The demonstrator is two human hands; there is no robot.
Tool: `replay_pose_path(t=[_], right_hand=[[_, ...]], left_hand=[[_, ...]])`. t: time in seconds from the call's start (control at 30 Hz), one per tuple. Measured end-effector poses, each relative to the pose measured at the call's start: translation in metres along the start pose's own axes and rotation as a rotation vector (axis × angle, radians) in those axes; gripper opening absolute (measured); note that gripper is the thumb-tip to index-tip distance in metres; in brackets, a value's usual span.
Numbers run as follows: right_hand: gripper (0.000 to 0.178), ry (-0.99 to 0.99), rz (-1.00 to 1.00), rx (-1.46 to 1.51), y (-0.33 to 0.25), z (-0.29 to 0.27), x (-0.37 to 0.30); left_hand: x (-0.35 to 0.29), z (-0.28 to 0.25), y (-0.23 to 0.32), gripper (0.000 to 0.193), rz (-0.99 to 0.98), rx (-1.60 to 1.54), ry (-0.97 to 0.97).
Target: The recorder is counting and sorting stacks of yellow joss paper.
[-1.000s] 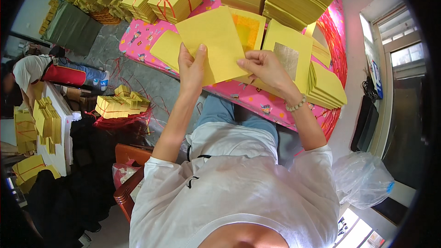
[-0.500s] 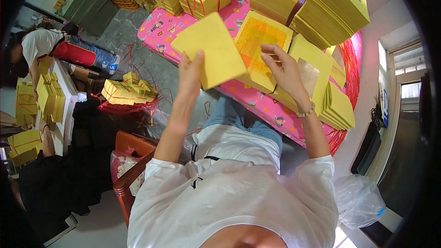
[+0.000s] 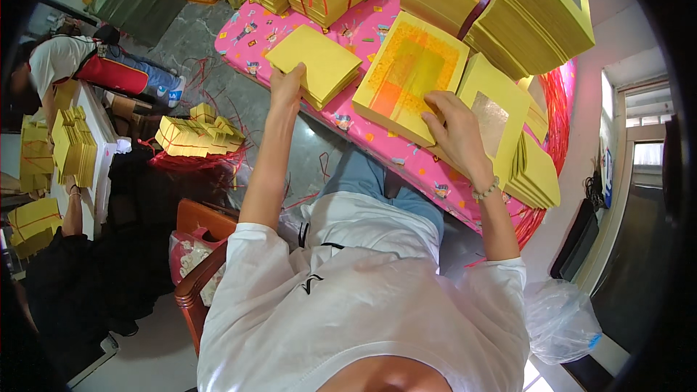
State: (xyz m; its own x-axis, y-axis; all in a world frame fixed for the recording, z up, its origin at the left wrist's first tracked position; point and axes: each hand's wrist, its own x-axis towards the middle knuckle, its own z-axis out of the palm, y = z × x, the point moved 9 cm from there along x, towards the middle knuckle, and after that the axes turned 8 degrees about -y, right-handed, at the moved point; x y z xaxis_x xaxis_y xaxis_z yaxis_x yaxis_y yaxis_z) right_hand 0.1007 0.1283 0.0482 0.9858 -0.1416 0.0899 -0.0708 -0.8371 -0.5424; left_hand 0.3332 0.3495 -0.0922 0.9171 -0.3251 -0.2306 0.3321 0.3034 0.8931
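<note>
Table (image 3: pixel 250 40), pink-patterned, is spreading from eleven to past one o'clock before the white-shirted person (image 3: pixel 370 290). An orange-printed stack (image 3: pixel 414 72) is lying between twelve and one; a smaller yellow stack (image 3: pixel 316 58) is lying just left, at half past eleven. Near eleven, the left hand (image 3: pixel 288 87) is gripping its near edge, thumb on top. At one, the right hand (image 3: pixel 457 127) is bending loosely over the orange-printed stack, thumb apart; whether it's touching, I'm not seeing.
</note>
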Motion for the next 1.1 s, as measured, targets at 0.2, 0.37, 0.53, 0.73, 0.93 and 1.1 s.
replay_pose_path(t=[0.2, 0.37, 0.53, 0.73, 0.93, 1.1], right_hand=[[0.024, 0.021, -0.028, -0.035, -0.002, 0.0, -0.001], [0.026, -0.012, -0.023, -0.033, -0.003, -0.001, 0.0], [0.037, -0.018, -0.093, -0.055, -0.008, -0.004, -0.005], [0.042, -0.074, -0.074, -0.045, -0.01, 0.002, -0.01], [0.029, -0.045, -0.126, -0.06, -0.011, 0.005, -0.016], [0.017, -0.016, -0.128, -0.003, -0.009, 0.004, -0.015]], left_hand=[[0.008, -0.019, -0.019, 0.038, 0.05, 0.119, -0.005], [0.01, -0.021, -0.019, 0.037, 0.056, 0.152, -0.013], [0.009, -0.021, -0.014, 0.036, 0.1, 0.183, -0.03], [0.011, -0.023, 0.003, 0.037, 0.238, 0.552, 0.008], [-0.008, -0.004, 0.03, 0.058, 0.218, 1.169, 0.146], [-0.043, 0.017, 0.062, 0.063, 0.596, 1.477, 0.418]])
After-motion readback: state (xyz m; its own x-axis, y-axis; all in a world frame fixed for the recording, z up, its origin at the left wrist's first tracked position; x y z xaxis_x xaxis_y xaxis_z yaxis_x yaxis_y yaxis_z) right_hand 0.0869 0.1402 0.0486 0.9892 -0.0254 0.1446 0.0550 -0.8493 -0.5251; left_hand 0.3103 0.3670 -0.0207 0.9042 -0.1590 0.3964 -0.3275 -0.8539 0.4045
